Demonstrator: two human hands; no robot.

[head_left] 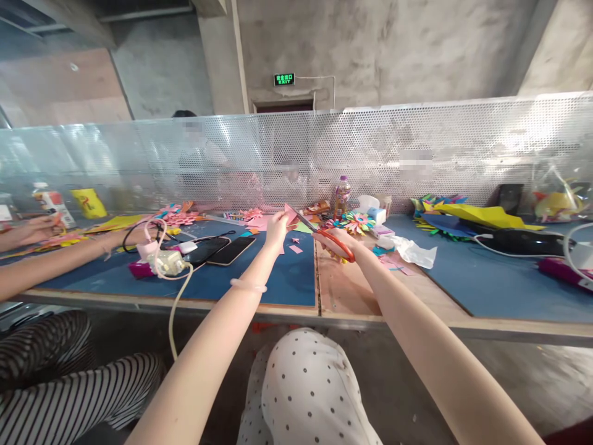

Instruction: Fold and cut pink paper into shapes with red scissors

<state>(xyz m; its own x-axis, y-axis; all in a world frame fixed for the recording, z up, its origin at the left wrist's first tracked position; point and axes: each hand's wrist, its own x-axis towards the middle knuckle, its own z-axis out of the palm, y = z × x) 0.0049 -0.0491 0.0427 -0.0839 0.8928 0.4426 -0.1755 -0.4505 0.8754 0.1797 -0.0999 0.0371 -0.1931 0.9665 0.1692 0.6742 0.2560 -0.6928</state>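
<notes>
Pinched in the fingers of my left hand (277, 230) is a small piece of pink paper (290, 214), held up above the table. My right hand (337, 242) is closed on orange-handled scissors (343, 245). Their blades point up and left and reach the pink paper's edge; whether they are cutting into it I cannot tell. Below my hands, small pink paper scraps (295, 249) lie on the blue mat (291, 284). A multicoloured paper flower (357, 224) sits just beyond my right hand.
A black phone (231, 250) and a power strip with cables (169, 262) lie to the left, near a co-worker's arms (69, 256). A bottle (342, 196), crumpled tissue (414, 250) and yellow paper (486, 216) stand or lie rightward. A perforated metal screen (393, 142) runs along the back.
</notes>
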